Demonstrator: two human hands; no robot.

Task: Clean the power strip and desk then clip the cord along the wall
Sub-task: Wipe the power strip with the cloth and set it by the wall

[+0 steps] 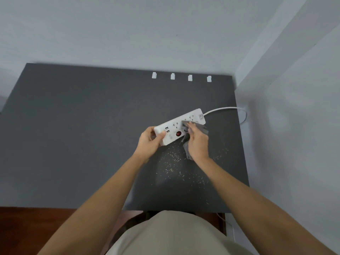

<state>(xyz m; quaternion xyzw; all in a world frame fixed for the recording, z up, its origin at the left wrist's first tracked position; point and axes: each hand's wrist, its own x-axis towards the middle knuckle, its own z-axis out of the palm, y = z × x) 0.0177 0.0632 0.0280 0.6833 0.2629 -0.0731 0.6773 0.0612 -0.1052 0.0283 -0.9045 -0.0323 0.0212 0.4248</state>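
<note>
The dark table [77, 137] is filling most of the view, pushed into the corner where the wall [128, 34] is meeting a side wall. The white power strip [174, 126] is lying slantwise on the right half of the table, its cord [226, 108] trailing off the far end and curving over the right edge. The left hand [149, 142] is steadying the near end, its grip clamped around the strip by the USB ports, thumb on top. The right hand [197, 144] is pressing a grey cloth [202, 128] against the middle of the strip, its grip closed on the cloth, fingertips resting just beside the red switch [178, 133]. So the strip is sitting directly under and between the two hands.

Judging by this, the wiping of the strip is underway, and the table is not yet being cleaned: pale crumbs [176, 162] are lying scattered on the surface just in front of the strip and beneath the right wrist. The next move probably calls for sweeping the cloth along the remaining sockets, then gathering those crumbs. Four small white clips [181, 77] are waiting in a row along the table's far edge, touching nothing, well apart from the cord.
</note>
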